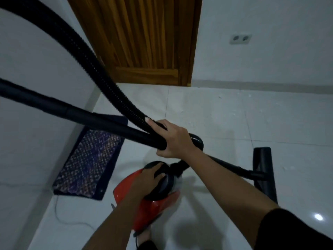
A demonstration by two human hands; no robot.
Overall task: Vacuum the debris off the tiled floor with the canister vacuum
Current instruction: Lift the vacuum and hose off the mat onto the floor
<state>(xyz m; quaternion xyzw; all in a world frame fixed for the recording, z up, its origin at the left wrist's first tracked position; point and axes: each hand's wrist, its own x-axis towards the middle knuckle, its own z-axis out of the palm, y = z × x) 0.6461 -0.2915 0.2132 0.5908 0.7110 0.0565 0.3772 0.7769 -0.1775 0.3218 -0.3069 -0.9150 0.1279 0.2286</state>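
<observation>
My right hand [173,139] clamps the stiff wand [108,121] and springy hose [86,56] together. My left hand [153,177] lies on the canister vacuum [162,202], which stands on the tiled floor [225,138]; gripping or pressing, I cannot tell. The canister is probably heavy: lift it by the top.

Canister vacuum [124,188]: red body, black round top.
Hose [86,56]: black, ribbed.
Wand [54,103]: plain black.
Floor head [264,170]: black.
Floor [216,123]: glossy white tiles, thin grey joints.
Debris [219,96]: white specks.
Mat [90,159]: dark blue border, purple-and-pink speckled weave.
Door [140,33]: warm brown wood, darker vertical grain streaks.
Wall [270,18]: plain white.
Socket [240,39]: white.
Sleeve [288,231]: black.
</observation>
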